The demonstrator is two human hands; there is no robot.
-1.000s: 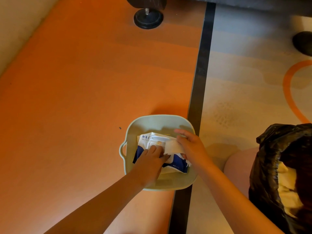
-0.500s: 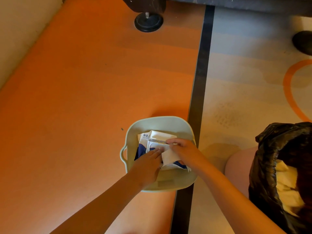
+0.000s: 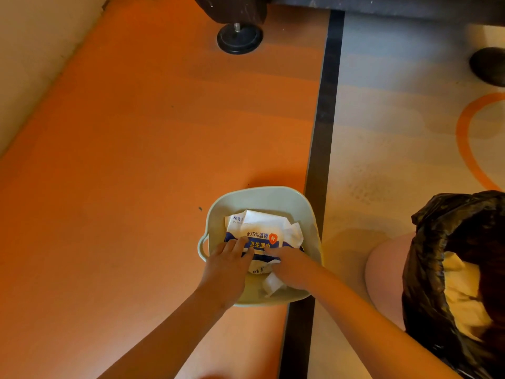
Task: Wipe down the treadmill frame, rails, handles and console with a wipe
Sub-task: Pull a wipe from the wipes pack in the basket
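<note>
A white and blue wipe pack lies in a pale green basin on the floor. My left hand rests flat on the pack's near left part and holds it down. My right hand sits at the pack's near right edge, closed on a white wipe that sticks out under the hand toward me. More white tissue bunches at the pack's right end. At the top, the treadmill's dark frame stands on a round black foot.
A bin lined with a black bag holding pale crumpled waste stands at the right, beside my knee. A black floor stripe runs under the basin's right edge. A dark rounded object sits at the top right.
My right hand moved from the top of the pack toward me, drawing a wipe out. The pack's printed front now shows. My left hand stayed pressed on the pack.
</note>
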